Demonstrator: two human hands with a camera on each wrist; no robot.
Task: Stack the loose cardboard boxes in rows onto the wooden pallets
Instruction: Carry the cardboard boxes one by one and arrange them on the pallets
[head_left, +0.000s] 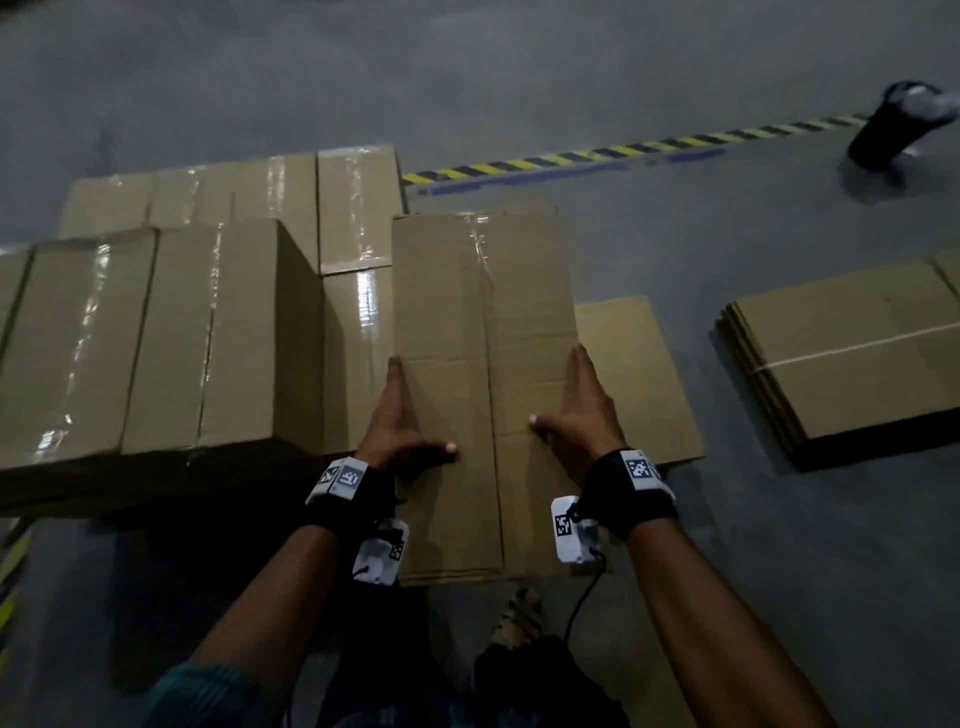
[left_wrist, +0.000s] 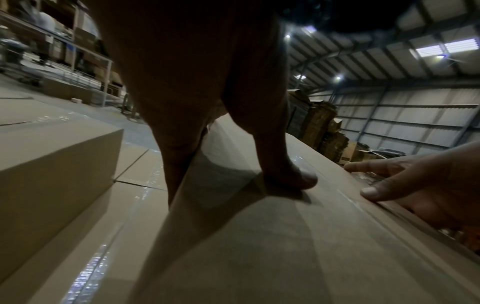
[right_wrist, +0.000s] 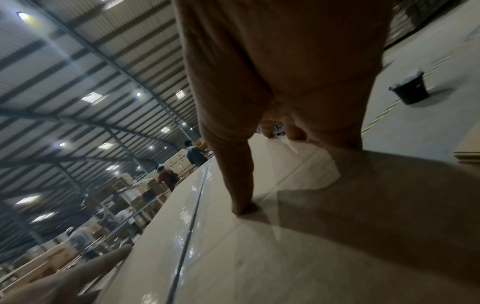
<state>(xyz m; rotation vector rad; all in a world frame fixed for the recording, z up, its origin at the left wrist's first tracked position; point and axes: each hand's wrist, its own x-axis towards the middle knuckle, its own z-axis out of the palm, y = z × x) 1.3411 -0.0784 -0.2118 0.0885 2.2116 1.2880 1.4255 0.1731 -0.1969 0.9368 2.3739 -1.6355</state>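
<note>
Left grip (head_left: 400, 421) and right grip (head_left: 576, 415) press straight-fingered against box (head_left: 467, 291) sides, lower fingers hidden.

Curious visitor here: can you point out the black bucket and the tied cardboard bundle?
black bucket (head_left: 879, 136): head view, its side wall
tied cardboard bundle (head_left: 841, 389): head view, its top sheet

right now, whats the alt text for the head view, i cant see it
The left hand and right hand press the sides of a taped cardboard box, fingers straight, thumbs on top. Stacked boxes stand to its left; a tied bundle of flat cardboard lies on the floor to the right.
</note>
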